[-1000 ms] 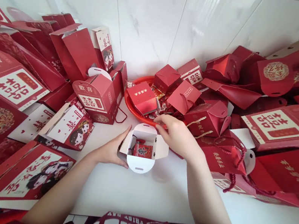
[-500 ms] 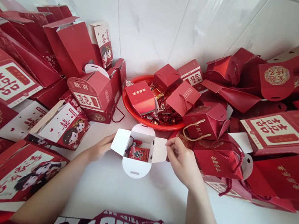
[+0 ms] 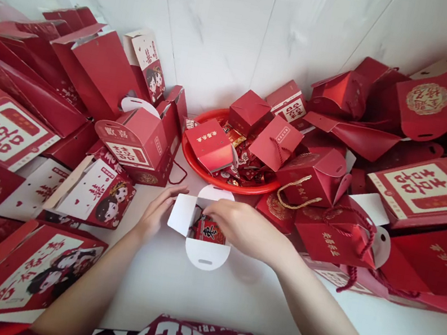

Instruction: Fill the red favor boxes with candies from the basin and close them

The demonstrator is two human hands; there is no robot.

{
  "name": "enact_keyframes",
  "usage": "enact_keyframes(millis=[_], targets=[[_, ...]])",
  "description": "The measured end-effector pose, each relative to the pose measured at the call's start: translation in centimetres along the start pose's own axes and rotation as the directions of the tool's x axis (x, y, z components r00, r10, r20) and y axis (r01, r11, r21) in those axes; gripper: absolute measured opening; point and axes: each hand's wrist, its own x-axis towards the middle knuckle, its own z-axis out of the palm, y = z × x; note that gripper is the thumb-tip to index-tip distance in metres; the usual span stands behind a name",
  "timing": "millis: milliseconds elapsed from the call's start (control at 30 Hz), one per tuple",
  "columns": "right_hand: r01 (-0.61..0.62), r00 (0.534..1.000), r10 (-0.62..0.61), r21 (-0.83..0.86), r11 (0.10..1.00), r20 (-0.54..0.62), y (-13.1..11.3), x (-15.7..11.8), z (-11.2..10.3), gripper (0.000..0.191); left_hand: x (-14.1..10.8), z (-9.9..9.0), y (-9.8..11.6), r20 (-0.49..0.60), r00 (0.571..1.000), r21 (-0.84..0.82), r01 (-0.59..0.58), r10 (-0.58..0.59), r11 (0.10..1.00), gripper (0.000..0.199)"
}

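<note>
A small box with white inner flaps point(image 3: 206, 255) stands open on the white table, with red printed packets point(image 3: 212, 232) inside. My right hand point(image 3: 235, 221) reaches over the box's right side, its fingertips down in the opening by the packets; whether they grip anything is hidden. Beside the left flap is my left hand point(image 3: 159, 211), its fingers apart and holding nothing. Just behind the box, a red basin point(image 3: 221, 181) holds small wrapped sweets and red boxes.
Red gift boxes crowd the left side point(image 3: 2, 130) and the right side point(image 3: 425, 190) of the white table point(image 3: 168, 295). A box with a gold cord point(image 3: 312, 174) stands right of the basin. A tiled wall point(image 3: 217, 23) rises behind.
My right hand has moved left from the right flap and into the box opening. My left hand has shifted slightly up beside the left flap. The view has shifted slightly.
</note>
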Motion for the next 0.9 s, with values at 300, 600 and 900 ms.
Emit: enact_keyframes(millis=[300, 600, 900], targets=[[0.051, 0.923, 0.048, -0.244, 0.968, 0.383, 0.5, 5.1, 4.4, 0.023, -0.3, -0.4, 0.7, -0.031, 0.997, 0.196, -0.066, 0.074, 0.978, 0.048], [-0.015, 0.982, 0.130, 0.631, 0.776, -0.137, 1.0, 2.4, -3.5, 0.013, -1.2, 1.0, 5.7, -0.365, 0.760, 0.501, -0.326, 0.538, 0.801, 0.034], [0.128, 0.947, 0.204, 0.876, 0.465, -0.247, 0.1, 1.7, -4.3, 0.023, 0.0, 4.3, 13.2, 0.110, 0.964, 0.388, -0.264, 0.240, 0.883, 0.027]])
